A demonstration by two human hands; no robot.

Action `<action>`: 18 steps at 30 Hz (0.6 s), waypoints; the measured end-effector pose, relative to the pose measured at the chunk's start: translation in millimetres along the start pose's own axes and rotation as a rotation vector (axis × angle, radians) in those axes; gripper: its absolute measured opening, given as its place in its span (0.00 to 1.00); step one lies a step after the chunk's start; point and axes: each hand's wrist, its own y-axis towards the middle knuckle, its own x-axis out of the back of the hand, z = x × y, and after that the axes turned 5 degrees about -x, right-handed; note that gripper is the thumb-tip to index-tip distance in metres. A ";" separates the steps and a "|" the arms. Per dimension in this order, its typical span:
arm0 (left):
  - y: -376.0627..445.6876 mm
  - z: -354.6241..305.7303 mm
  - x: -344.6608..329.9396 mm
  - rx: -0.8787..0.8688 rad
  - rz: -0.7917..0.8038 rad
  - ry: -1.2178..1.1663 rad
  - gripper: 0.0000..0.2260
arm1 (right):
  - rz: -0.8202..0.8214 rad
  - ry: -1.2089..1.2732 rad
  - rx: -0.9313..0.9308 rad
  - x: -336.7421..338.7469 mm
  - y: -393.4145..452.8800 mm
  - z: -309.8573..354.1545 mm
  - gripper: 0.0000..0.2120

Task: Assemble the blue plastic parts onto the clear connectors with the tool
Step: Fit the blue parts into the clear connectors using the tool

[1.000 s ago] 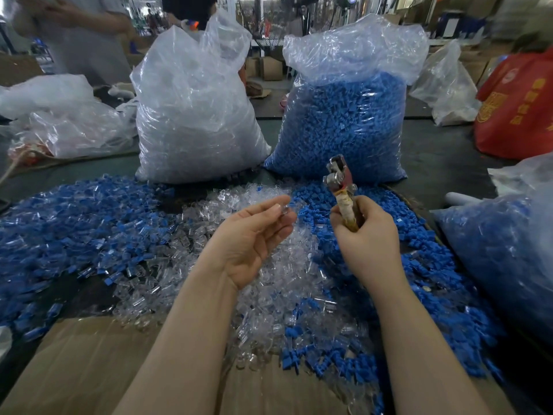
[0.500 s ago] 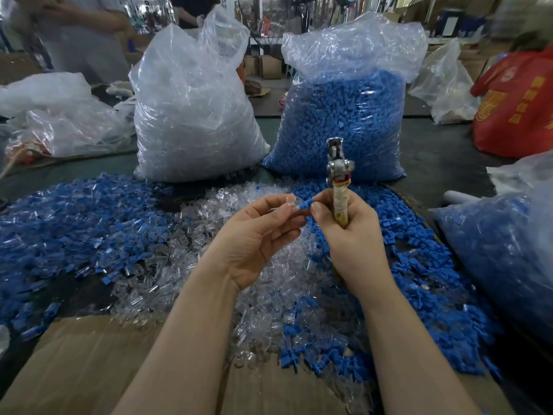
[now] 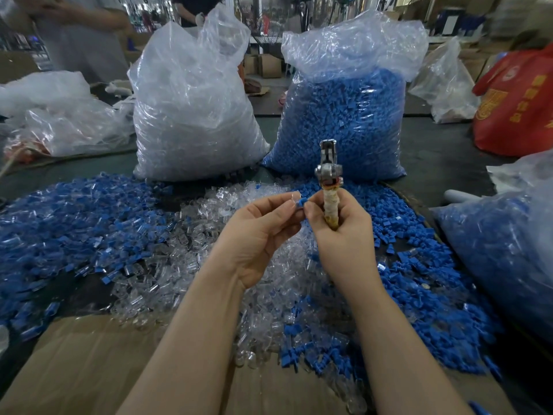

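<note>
Two hands, left and right, one tool, two tall standing bags, one of clear parts and one of blue parts, one red bag, and loose parts past counting.

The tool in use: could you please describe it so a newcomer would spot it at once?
Find the tall bag of blue parts at the back right. Just in front of it, the right hand grips the tool upright: the only metal thing there, with a tape-wrapped handle.
</note>
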 end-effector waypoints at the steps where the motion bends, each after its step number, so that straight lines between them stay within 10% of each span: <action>1: 0.2 0.8 -0.6 -0.006 -0.012 -0.011 0.11 | -0.008 0.003 -0.002 -1.0 -0.5 -0.2 0.09; 18: -1.5 2.3 -4.0 -0.138 -0.121 0.142 0.17 | -0.008 -0.046 -0.041 -0.5 1.0 -1.7 0.07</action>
